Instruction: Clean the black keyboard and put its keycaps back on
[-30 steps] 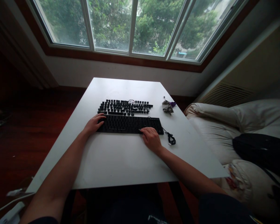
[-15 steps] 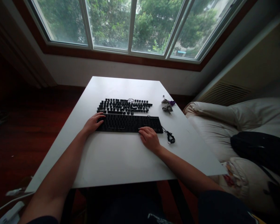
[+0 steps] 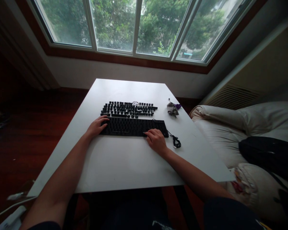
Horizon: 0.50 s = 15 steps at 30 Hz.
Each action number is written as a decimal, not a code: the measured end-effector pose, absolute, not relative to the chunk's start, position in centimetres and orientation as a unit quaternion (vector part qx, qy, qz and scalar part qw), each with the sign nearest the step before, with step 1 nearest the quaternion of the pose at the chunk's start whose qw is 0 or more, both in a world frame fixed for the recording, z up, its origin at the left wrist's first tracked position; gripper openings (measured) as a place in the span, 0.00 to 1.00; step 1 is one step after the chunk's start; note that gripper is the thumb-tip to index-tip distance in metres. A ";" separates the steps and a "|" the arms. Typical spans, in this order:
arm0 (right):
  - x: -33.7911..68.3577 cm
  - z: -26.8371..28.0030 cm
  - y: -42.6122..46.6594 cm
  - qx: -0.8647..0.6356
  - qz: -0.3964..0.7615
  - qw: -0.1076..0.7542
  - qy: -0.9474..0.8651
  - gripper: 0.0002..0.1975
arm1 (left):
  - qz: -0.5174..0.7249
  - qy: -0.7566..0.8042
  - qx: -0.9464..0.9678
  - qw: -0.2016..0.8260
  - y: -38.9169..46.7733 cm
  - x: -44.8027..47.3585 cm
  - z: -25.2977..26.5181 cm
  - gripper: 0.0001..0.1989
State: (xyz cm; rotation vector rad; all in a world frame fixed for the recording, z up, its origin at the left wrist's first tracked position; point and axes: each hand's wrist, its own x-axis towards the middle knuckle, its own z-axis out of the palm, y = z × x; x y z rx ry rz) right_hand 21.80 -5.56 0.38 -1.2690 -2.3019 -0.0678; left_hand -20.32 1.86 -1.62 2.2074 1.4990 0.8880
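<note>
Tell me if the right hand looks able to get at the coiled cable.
Likely yes: the coiled cable lies right of the right hand, with only tabletop showing between them.

Left hand (image 3: 95, 126) and right hand (image 3: 156, 140) at a black rectangular keyboard (image 3: 132, 126) on a white tabletop (image 3: 122, 166).
Small black plastic keycaps (image 3: 132, 108) lie in rows just beyond; a bundled black cable (image 3: 176, 142) rests at its right.

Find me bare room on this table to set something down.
Free: the near stretch of the white table, bordered by the keyboard, both forearms and the near edge; the strip between the loose keycaps and the far edge. Crowded: the middle, where keycaps, keyboard, left hand and right hand sit together, with the coiled cable and gray bundle to the right.
</note>
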 end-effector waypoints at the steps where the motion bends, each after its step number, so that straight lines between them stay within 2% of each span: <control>1: 21.9 0.6 -5.1 -0.467 -0.020 0.253 -0.847 0.13 | 0.311 0.526 0.774 0.164 1.8 -20.3 -1.6 0.18; 9: 22.0 3.6 2.7 -0.448 0.046 0.211 -0.867 0.13 | 0.309 0.529 0.773 0.166 1.8 -20.3 -1.3 0.19; 15: 20.1 4.6 8.1 -0.469 0.020 0.125 -0.874 0.12 | 0.304 0.516 0.783 0.166 2.0 -20.5 -1.5 0.19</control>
